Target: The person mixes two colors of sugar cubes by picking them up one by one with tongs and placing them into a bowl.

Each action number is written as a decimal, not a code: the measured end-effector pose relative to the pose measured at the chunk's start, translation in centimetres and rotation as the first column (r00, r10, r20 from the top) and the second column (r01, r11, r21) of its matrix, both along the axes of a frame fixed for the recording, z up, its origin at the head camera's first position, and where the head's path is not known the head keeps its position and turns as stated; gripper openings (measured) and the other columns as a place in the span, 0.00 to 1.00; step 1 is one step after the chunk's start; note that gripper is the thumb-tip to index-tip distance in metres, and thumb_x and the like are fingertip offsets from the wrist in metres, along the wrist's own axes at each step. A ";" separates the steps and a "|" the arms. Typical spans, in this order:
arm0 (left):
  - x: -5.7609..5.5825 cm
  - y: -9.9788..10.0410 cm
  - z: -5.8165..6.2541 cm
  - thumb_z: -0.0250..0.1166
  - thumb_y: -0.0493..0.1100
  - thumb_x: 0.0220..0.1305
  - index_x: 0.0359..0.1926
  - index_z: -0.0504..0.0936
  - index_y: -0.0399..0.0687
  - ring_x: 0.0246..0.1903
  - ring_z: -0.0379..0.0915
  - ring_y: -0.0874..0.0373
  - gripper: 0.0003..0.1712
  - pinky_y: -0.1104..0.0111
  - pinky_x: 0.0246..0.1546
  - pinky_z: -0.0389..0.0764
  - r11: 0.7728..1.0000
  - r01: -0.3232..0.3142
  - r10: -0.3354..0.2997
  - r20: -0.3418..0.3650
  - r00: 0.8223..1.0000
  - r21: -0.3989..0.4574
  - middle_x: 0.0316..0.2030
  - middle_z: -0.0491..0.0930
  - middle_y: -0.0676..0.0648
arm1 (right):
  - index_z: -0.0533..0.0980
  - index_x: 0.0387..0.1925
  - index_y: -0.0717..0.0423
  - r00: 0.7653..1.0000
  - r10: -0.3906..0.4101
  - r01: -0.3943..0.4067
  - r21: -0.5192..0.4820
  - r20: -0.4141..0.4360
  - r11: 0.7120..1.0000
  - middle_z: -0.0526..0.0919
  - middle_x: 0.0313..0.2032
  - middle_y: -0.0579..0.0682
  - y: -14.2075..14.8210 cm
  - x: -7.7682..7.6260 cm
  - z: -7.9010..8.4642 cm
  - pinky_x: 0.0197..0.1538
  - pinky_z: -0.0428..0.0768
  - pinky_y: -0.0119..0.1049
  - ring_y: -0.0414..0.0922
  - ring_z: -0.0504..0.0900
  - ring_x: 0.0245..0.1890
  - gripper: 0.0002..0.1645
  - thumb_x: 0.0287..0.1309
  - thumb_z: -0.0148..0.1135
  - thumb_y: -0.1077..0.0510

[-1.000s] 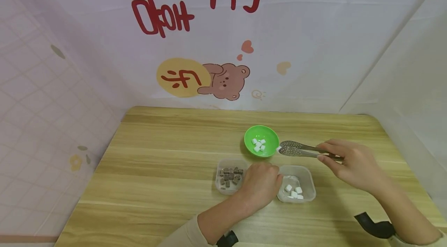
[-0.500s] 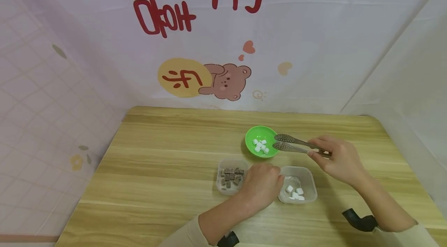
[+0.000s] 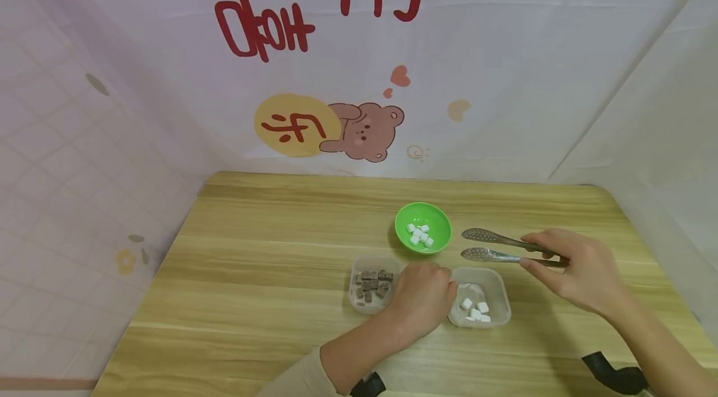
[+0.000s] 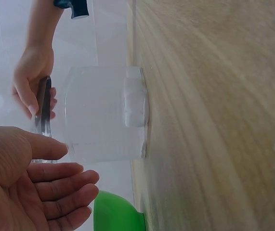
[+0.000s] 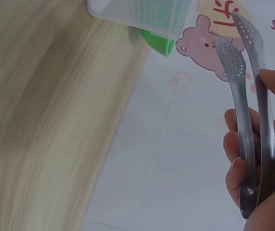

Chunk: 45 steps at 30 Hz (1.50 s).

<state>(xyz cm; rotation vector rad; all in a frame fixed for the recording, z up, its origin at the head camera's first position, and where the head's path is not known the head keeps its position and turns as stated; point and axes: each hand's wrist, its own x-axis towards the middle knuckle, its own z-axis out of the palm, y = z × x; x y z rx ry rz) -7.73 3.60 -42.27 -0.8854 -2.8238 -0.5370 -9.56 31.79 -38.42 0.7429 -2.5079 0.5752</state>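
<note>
My right hand (image 3: 583, 269) grips metal tongs (image 3: 493, 246) with perforated tips, to the right of the green bowl (image 3: 399, 241). The tongs' tips are spread apart with nothing between them, as the right wrist view also shows. Several white cubes (image 3: 421, 236) lie in the bowl. My left hand (image 3: 423, 297) is between two clear plastic boxes; in the left wrist view its fingers are loosely bent and hold nothing, the thumb close to the rim of the right box (image 3: 502, 297). That box has several white cubes (image 3: 475, 311) in it.
The left clear box (image 3: 359, 306), partly behind my left hand, holds several brown cubes (image 3: 373, 285). Everything stands on a wood-grain table (image 3: 252, 247). A white printed sheet (image 3: 493, 54) rises behind the table's far edge.
The white cube from the tongs has dropped into the green bowl. The tongs have parted and moved right, away from the bowl, with my right hand. My left hand has stayed put.
</note>
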 end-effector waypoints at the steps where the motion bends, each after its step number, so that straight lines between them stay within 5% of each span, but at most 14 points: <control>1: 0.0 0.0 0.0 0.68 0.46 0.70 0.16 0.76 0.53 0.18 0.66 0.64 0.23 0.71 0.24 0.70 1.000 -0.001 0.001 -0.002 1.000 0.000 0.15 0.70 0.57 | 0.88 0.40 0.50 1.000 0.012 -0.012 0.006 -0.011 1.000 0.90 0.36 0.47 0.1 0.1 0.1 0.27 0.74 0.22 0.34 0.82 0.26 0.25 0.31 0.83 0.60; 10: 0.2 -0.1 -0.1 0.68 0.44 0.69 0.15 0.74 0.54 0.17 0.65 0.64 0.24 0.71 0.23 0.69 1.000 -0.002 0.002 -0.008 1.000 0.022 0.14 0.68 0.57 | 0.88 0.36 0.42 0.997 0.070 -0.071 0.121 0.008 0.990 0.89 0.33 0.38 0.9 1.5 1.2 0.27 0.74 0.23 0.29 0.79 0.25 0.25 0.27 0.84 0.56; 22: 0.1 -0.2 -0.2 0.69 0.45 0.69 0.14 0.72 0.54 0.16 0.65 0.64 0.25 0.71 0.22 0.69 1.000 -0.001 0.002 -0.045 0.999 0.019 0.14 0.67 0.57 | 0.87 0.32 0.41 0.990 0.128 -0.141 0.349 0.060 0.927 0.86 0.31 0.35 -0.9 1.3 1.3 0.24 0.78 0.32 0.35 0.83 0.27 0.19 0.30 0.84 0.49; 29: 0.1 -0.3 -0.1 0.68 0.44 0.70 0.15 0.72 0.54 0.17 0.64 0.65 0.25 0.71 0.22 0.69 1.000 0.009 -0.008 -0.022 1.000 0.025 0.14 0.67 0.57 | 0.86 0.27 0.44 0.982 0.169 -0.187 0.381 0.082 0.905 0.81 0.26 0.32 -2.3 1.1 0.9 0.21 0.69 0.29 0.25 0.68 0.23 0.16 0.30 0.83 0.50; 37: 0.0 -0.2 -0.2 0.68 0.44 0.71 0.15 0.72 0.54 0.17 0.63 0.66 0.25 0.72 0.23 0.69 1.000 0.014 -0.014 -0.013 1.000 0.028 0.14 0.66 0.58 | 0.81 0.22 0.43 0.969 0.217 -0.248 0.423 0.122 0.871 0.70 0.21 0.28 -3.3 0.7 0.9 0.20 0.62 0.26 0.26 0.58 0.21 0.15 0.31 0.82 0.53; 45: 0.1 -0.3 -0.2 0.68 0.45 0.70 0.16 0.73 0.54 0.17 0.65 0.66 0.24 0.72 0.23 0.70 1.000 0.015 -0.015 -0.030 0.999 0.019 0.15 0.67 0.58 | 0.81 0.22 0.44 0.963 0.244 -0.271 0.421 0.118 0.866 0.71 0.22 0.29 -3.3 0.8 0.8 0.20 0.64 0.27 0.25 0.60 0.21 0.15 0.33 0.83 0.54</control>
